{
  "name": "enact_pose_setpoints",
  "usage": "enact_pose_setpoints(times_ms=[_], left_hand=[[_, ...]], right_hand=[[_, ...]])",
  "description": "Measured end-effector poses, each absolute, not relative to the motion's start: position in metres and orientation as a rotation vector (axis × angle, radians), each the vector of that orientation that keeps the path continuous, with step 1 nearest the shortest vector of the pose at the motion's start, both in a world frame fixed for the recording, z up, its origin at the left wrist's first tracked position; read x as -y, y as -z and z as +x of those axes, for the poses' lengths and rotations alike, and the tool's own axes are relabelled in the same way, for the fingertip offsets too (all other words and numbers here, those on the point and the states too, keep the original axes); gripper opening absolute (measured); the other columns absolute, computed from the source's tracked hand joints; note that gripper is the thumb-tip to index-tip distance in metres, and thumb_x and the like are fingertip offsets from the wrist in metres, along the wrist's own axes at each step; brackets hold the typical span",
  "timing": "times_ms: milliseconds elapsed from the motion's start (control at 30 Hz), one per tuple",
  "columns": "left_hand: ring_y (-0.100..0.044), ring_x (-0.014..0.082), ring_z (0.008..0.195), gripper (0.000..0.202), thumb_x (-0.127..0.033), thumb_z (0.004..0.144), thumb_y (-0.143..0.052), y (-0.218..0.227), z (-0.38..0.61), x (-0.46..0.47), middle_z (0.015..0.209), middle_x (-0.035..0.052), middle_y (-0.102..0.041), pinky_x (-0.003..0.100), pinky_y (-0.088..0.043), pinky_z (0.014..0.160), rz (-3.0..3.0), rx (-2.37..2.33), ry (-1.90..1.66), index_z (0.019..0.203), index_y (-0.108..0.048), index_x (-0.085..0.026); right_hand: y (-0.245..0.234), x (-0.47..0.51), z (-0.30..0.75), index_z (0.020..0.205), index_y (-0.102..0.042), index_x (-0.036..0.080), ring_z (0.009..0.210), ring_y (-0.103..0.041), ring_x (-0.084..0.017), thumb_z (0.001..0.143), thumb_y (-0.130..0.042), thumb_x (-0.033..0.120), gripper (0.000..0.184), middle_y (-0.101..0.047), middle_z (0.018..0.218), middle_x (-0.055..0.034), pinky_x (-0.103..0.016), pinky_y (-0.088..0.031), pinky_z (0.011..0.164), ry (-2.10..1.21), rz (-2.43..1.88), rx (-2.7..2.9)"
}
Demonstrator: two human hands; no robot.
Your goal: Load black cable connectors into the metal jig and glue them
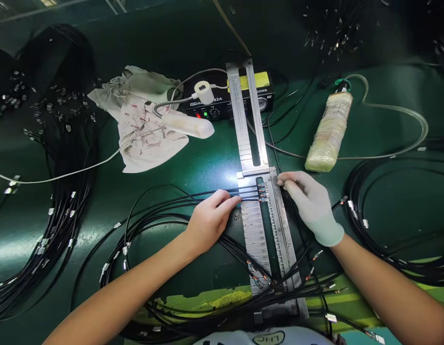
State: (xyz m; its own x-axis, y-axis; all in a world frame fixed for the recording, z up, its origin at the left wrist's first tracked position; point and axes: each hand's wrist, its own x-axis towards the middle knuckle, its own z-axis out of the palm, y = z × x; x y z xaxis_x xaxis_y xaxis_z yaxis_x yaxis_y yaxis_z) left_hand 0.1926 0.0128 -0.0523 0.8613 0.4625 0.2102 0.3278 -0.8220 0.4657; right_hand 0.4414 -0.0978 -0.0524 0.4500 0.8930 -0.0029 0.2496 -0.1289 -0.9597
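My bare left hand [211, 218] pinches a thin black cable [248, 199] between thumb and forefinger, over the slotted left strip of a long metal fixture [256, 230]. Several cables lie side by side there, their stripped ends with small connectors [264, 191] against the fixture's right rail. My right hand [310, 201], in a white glove with bare fingertips, is closed in a pinch at the upper right edge of that rail; anything between its fingers is hidden. More loose cable ends [256, 278] lie across the fixture's lower part.
Behind the fixture sits a black control box [220, 109] with a lit white lamp [189, 125] and a printed cloth [146, 143] beside it. A wrapped bottle [329, 132] with a tube lies right. Coiled cable bundles [60, 230] fill the left, another coil [354, 215] the right.
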Motion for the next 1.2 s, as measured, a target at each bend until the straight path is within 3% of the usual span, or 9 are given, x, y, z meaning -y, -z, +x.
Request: enact_pose_setpoints(times_ms=[867, 1100, 1200], left_hand=[[-0.058, 0.0188, 0.084, 0.029, -0.007, 0.093, -0.051, 0.045, 0.198, -0.003, 0.097, 0.0106, -0.061, 0.03, -0.049, 0.071, 2.789, -0.503, -0.496, 0.12, -0.06, -0.012], [-0.058, 0.0167, 0.088, 0.028, -0.011, 0.097, -0.046, 0.054, 0.199, -0.01, 0.099, 0.0085, -0.061, 0.029, -0.048, 0.075, 2.568, -0.524, -0.418, 0.121, -0.059, -0.017], [-0.058, 0.0201, 0.094, 0.031, -0.012, 0.097, -0.048, 0.055, 0.195, -0.006, 0.104, 0.0091, -0.063, 0.035, -0.047, 0.081, 2.728, -0.555, -0.437, 0.124, -0.06, -0.022]], right_hand=[[0.052, 0.096, 0.442, 0.107, -0.069, 0.026, 0.1, -0.064, -0.02, 0.098, -0.054, 0.032, 0.019, -0.07, 0.105, -0.0008, -0.038, -0.05, 0.09, -0.729, -1.661, 1.051], [0.052, 0.096, 0.442, 0.106, -0.069, 0.027, 0.1, -0.064, -0.02, 0.098, -0.053, 0.031, 0.018, -0.07, 0.105, 0.0, -0.038, -0.05, 0.09, -0.711, -1.676, 1.058], [0.052, 0.097, 0.441, 0.107, -0.069, 0.027, 0.1, -0.064, -0.021, 0.098, -0.053, 0.032, 0.019, -0.07, 0.105, -0.0013, -0.04, -0.05, 0.09, -0.727, -1.672, 1.05]])
